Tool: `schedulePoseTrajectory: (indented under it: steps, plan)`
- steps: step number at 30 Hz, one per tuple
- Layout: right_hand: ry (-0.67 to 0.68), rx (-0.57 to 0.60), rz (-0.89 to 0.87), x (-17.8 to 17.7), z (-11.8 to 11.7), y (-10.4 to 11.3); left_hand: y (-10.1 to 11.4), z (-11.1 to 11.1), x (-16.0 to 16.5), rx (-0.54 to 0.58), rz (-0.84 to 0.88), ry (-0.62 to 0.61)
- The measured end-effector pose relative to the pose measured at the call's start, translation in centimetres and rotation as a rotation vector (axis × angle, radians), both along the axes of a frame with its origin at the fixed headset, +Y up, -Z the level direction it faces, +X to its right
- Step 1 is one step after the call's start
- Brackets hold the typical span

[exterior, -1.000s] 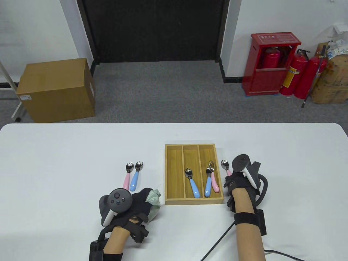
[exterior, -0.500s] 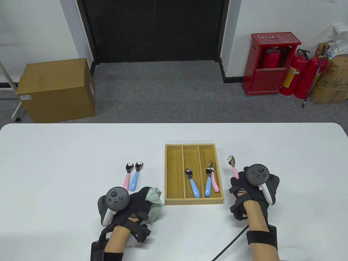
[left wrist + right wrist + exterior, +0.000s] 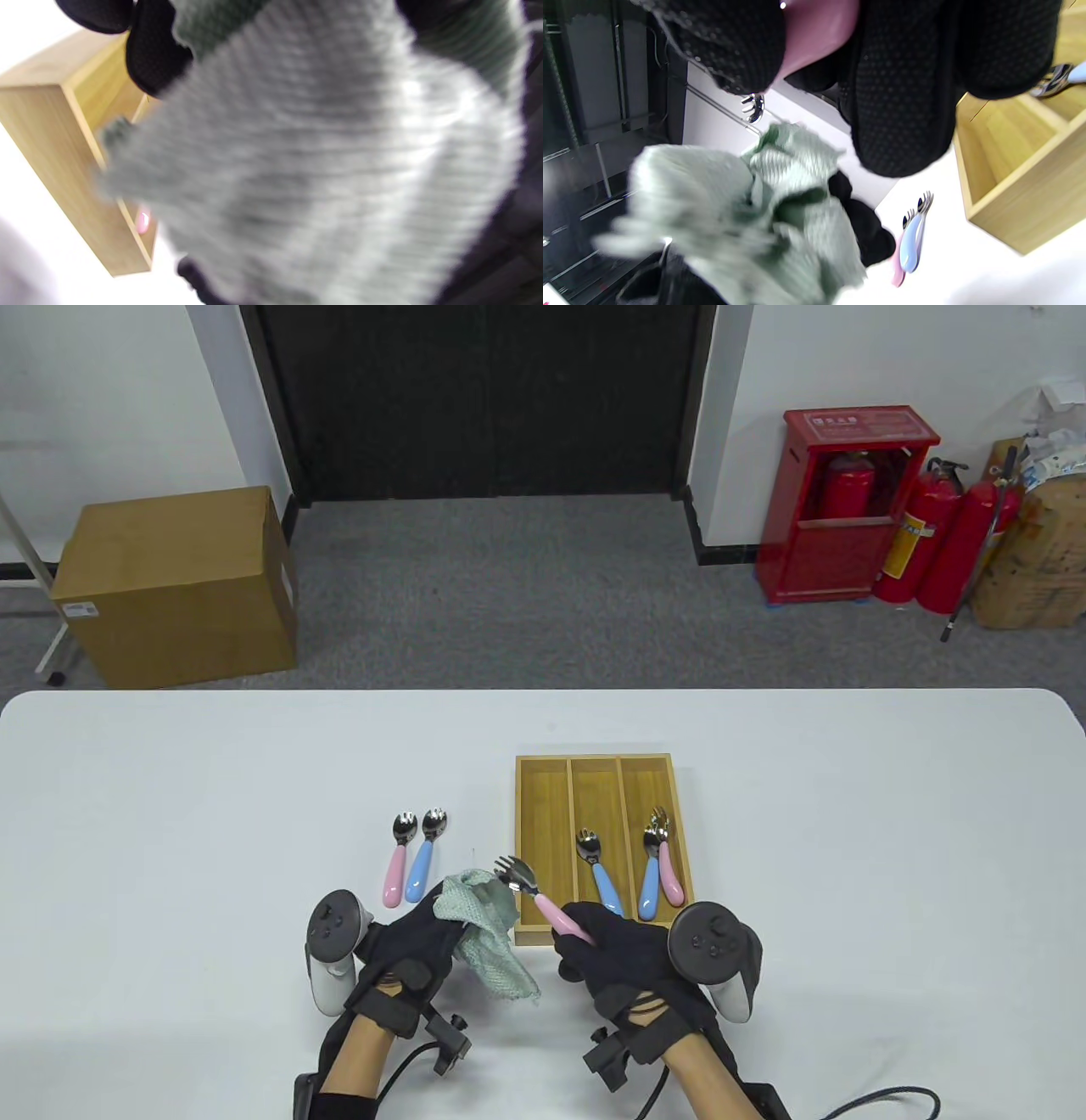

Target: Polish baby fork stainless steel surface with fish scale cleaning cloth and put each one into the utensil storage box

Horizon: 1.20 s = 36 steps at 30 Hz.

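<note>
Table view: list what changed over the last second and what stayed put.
The right hand, gripping the pink-handled fork, carried it from the box's right side leftward, across to the cloth. The left hand raised the cloth toward the fork head. Unchanged: the two forks left of the storage box, and the three forks inside.

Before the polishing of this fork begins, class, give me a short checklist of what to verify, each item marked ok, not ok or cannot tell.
1. Right hand grips the pink fork by its handle: ok.
2. Left hand holds the cloth: ok.
3. The fork's steel head is bare and pointed toward the cloth: ok.
4. Cloth already touching the steel: cannot tell; they look close.
5. Wooden box has room; its left compartment is empty: ok.
6. All forks are done: not ok; a pink fork and a blue fork lie on the table.
</note>
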State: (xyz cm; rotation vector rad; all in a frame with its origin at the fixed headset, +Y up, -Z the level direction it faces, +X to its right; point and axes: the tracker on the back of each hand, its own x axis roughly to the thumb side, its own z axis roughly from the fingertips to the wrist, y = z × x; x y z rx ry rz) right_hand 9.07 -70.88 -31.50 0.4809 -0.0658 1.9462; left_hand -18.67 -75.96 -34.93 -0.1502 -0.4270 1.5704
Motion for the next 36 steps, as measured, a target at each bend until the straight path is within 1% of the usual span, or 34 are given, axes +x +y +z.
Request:
schedulePoseTrajectory:
  steps: [4,6,7,10,13,15,17,19,21,24,25,28,30,34,36]
  plan:
    - [0.073,-0.038,-0.005,-0.9,0.5,-0.8,-0.4,0.0,1.2,-0.028,0.049,-0.077]
    - [0.107,-0.072,-0.012,-1.4,0.7,-1.3,-0.5,0.3,2.4,-0.053,0.16,-0.146]
    - [0.13,-0.092,-0.008,-1.7,0.8,-1.7,-0.5,0.6,3.4,-0.081,0.245,-0.183]
    - [0.168,-0.128,-0.044,-2.3,0.9,-1.8,-0.2,1.0,4.9,-0.112,0.342,-0.241]
    - [0.188,-0.147,-0.092,-2.4,1.1,-1.7,0.4,1.0,5.1,-0.096,0.335,-0.247]
    - [0.185,-0.138,-0.077,-2.2,1.0,-1.6,0.7,1.0,5.1,-0.085,0.284,-0.24]
    - [0.174,-0.131,-0.052,-2.0,0.9,-1.7,0.6,0.9,5.0,-0.081,0.248,-0.23]
    - [0.172,-0.125,-0.044,-2.0,0.9,-1.9,0.4,1.0,5.1,-0.111,0.287,-0.251]
    - [0.167,-0.117,-0.04,-2.1,0.8,-1.9,0.3,0.9,5.1,-0.13,0.319,-0.238]
    - [0.151,-0.078,-0.006,-2.1,0.7,-1.7,0.3,0.7,4.9,-0.123,0.302,-0.229]
    - [0.145,-0.077,-0.004,-2.2,0.7,-1.7,0.4,0.7,4.7,-0.128,0.301,-0.207]
    - [0.139,-0.062,-0.002,-2.2,0.7,-1.7,0.6,0.6,4.3,-0.112,0.281,-0.09]
    - [0.133,-0.043,0.018,-2.2,0.7,-1.6,0.6,0.5,4.1,-0.113,0.266,-0.045]
    - [0.115,0.001,0.091,-1.7,0.9,-1.2,0.7,0.3,3.0,-0.086,0.167,0.021]
    - [0.114,0.015,0.092,-1.5,1.0,-1.0,1.0,0.3,2.6,-0.07,0.118,0.036]
